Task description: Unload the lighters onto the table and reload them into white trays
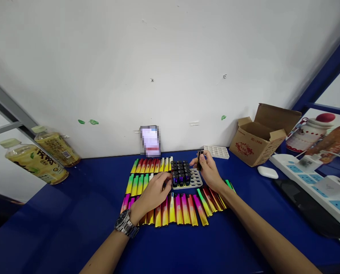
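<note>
Right hand [210, 172]: a small dark part [199, 160] is pinched between thumb and fingertips. The remaining fingers are curled close together behind it.
- The part is held just above and beyond the far right corner of the white tray [197, 179], clear of the table [73, 213].
- Its long axis is held roughly upright, with one end pointed up and the other pointed down at the tray. Which end is the top cannot be told at this size.

Left hand [152, 196]: laid palm down, fingers bent and close together, with the tips at the near left edge of the tray.
- Whether anything is gripped under the fingertips cannot be told.
- A metal wristwatch [126, 224] is worn on this wrist.

Between the two sets of fingers, the tray is filled on its left side with upright dark parts [180, 171]. Bare sockets are seen on the side nearer the right fingers.

Rainbow-coloured metallic sleeves [184, 209] are laid side by side in rows beneath and around both hands, long axes running away from the person. One row [151, 165] lies beyond the left fingertips.

Beyond the right fingers a second white tray [217, 151] is noted, and further right an open cardboard box [258, 142]. Two tea bottles [35, 161] stand well left of the left hand.
</note>
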Motion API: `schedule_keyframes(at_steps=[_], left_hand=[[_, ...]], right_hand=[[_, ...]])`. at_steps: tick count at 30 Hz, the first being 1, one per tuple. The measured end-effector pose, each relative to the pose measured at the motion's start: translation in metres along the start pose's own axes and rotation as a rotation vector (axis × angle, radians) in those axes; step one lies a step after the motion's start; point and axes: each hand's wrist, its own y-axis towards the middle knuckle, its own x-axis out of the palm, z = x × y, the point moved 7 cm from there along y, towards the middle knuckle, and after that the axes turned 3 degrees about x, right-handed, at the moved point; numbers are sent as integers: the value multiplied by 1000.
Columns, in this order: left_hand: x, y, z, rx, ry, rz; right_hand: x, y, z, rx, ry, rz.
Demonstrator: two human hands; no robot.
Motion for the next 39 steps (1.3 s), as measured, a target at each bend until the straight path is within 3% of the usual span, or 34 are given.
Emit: schedule_keyframes(at_steps=[5,12,21,27,32,36,39], left_hand=[[-3,-1,2,7,1,20],[-4,-1,2,16,3,36],[-2,0,0,7,6,14],[-4,0,2,25,4,36],[-3,0,1,19,9,28],[-4,0,1,33,4,40],[-4,-1,2,27,10,33]], right_hand=[[-9,5,-1,-99,-352,8],[-3,6,7,-66,-302,-12],[-9,5,1,-167,-611,46],[0,3,-4,-199,-722,22],[-4,9,0,-135,-687,-110],[-18,31,8,17,-559,-105],[-3,55,19,108,-571,-276]])
